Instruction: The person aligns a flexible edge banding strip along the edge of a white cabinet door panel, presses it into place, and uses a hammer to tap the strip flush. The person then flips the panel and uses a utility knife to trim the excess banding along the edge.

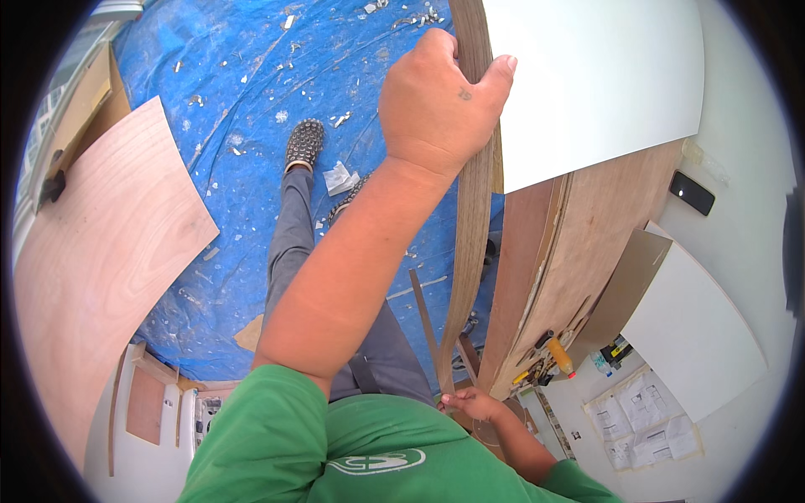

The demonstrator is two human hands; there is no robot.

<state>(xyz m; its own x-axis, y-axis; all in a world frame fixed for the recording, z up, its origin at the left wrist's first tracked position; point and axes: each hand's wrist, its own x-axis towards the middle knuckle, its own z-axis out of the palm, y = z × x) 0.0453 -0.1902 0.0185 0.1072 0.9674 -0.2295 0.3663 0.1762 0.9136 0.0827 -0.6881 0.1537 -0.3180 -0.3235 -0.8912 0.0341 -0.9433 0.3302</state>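
My left hand is closed around the upper part of a long wood-grain strip, at the edge of a white panel. Lower down, my right hand pinches the same strip near the point where it bends into a thinner length. The white panel rests over stacked plywood boards that run along my right side.
Blue sheeting with scraps covers the floor under my feet. A plywood sheet leans at left. On the right are a phone, another white board, an orange bottle among tools, and taped paper sheets.
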